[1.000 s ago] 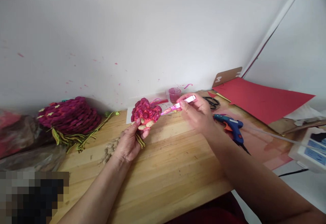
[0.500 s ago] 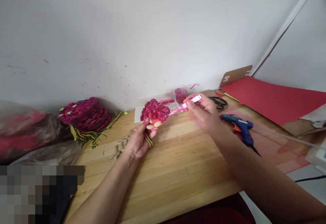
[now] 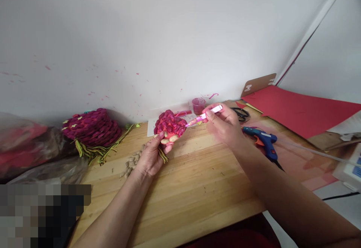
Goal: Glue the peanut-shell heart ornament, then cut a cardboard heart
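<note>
My left hand (image 3: 150, 157) is closed on the lower edge of a craft piece (image 3: 168, 123) covered with peanuts painted magenta. Several peanuts (image 3: 173, 138) beside my thumb are still plain tan, and yellow-green strands hang below. In my right hand (image 3: 225, 127) is a slim paintbrush (image 3: 212, 112) with a white handle smeared pink. Its pink tip meets the right edge of the craft piece. Behind stands a small cup of magenta paint (image 3: 198, 106). Loose unpainted peanuts (image 3: 130, 164) lie on the wooden table (image 3: 180, 199) left of my left hand.
At the left, a stack of magenta pieces (image 3: 91, 129) with yellow-green strands stands near plastic bags (image 3: 31, 146). Black-handled scissors (image 3: 240, 114), a blue glue gun (image 3: 266, 139) and red sheets (image 3: 299, 108) are at the right. A pink-spattered wall (image 3: 126, 44) borders the back.
The whole view has shifted slightly. Both hands keep their hold, and the brush tip stays at the craft piece's right edge.
</note>
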`<state>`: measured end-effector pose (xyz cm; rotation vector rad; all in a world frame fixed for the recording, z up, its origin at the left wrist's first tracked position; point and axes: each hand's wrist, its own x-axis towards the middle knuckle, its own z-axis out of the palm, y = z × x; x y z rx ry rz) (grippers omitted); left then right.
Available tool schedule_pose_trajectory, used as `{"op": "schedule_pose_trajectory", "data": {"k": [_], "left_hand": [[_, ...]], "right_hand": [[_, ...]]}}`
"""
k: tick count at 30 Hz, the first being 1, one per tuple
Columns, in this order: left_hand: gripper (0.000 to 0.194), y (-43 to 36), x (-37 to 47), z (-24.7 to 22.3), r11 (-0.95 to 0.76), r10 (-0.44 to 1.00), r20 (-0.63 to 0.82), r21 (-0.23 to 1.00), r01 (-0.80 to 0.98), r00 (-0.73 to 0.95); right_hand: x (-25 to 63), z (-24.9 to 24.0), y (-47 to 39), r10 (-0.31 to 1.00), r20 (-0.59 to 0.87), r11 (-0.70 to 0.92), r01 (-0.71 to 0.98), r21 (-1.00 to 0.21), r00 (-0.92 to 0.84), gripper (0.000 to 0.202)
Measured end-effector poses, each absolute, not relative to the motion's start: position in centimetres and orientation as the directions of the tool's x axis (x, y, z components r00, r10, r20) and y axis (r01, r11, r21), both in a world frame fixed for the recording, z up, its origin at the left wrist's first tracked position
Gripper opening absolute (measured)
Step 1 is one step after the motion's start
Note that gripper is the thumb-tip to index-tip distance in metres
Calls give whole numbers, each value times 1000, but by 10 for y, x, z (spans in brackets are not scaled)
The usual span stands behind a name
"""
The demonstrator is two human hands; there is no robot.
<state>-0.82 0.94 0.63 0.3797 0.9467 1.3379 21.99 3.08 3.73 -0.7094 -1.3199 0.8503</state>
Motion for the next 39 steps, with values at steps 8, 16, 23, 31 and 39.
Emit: {"op": "schedule_pose_trajectory", "data": {"k": [8, 16, 23, 31, 39], "left_hand": [[12, 11, -9, 3, 227, 937, -346, 720, -656, -55], [12, 11, -8, 5, 226, 937, -343, 732, -642, -60], [15, 11, -8, 7, 230, 932, -357, 722, -652, -66], [8, 11, -7, 9, 225, 928, -363, 722, -654, -82], [16, 11, -7, 7, 218, 932, -353, 726, -652, -82]], "right_hand": [[219, 38, 30, 849, 526, 529, -136, -838, 61, 19], [220, 37, 31, 847, 525, 531, -96, -842, 81, 24], [221, 35, 35, 864, 502, 502, -125, -856, 34, 24], [219, 38, 30, 863, 502, 505, -117, -855, 57, 23], [218, 31, 32, 832, 548, 553, -52, -831, 87, 21]]}}
